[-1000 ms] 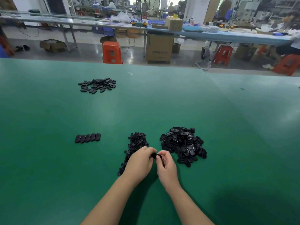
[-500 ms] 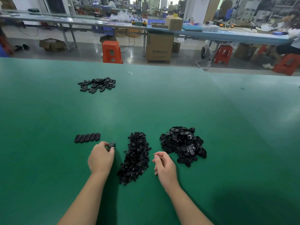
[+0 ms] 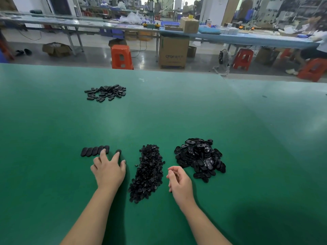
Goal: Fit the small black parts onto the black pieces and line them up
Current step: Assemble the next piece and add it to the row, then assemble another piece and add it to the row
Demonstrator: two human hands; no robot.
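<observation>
A short row of fitted black oval pieces point(image 3: 94, 150) lies on the green table point(image 3: 177, 112). My left hand point(image 3: 108, 169) is spread flat beside it. One fingertip touches the row's right end, and another fingertip rests on a single black oval piece point(image 3: 118, 151) lying just right of the row. A long heap of small black parts point(image 3: 147, 172) lies between my hands. Right of it is a pile of larger black oval pieces point(image 3: 200, 157). My right hand point(image 3: 178, 181) hovers between the two heaps, fingers loosely curled, holding nothing.
Another scatter of black oval pieces point(image 3: 105, 92) lies far back on the left of the table. Beyond the table's far edge stand an orange stool point(image 3: 121, 56), a cardboard box point(image 3: 173, 51) and long workbenches. A person sits at the far right.
My hands, joined around one piece a second ago, separated. The left hand carried the piece left, set it down beside the row and now lies flat. The right hand stayed near the heaps.
</observation>
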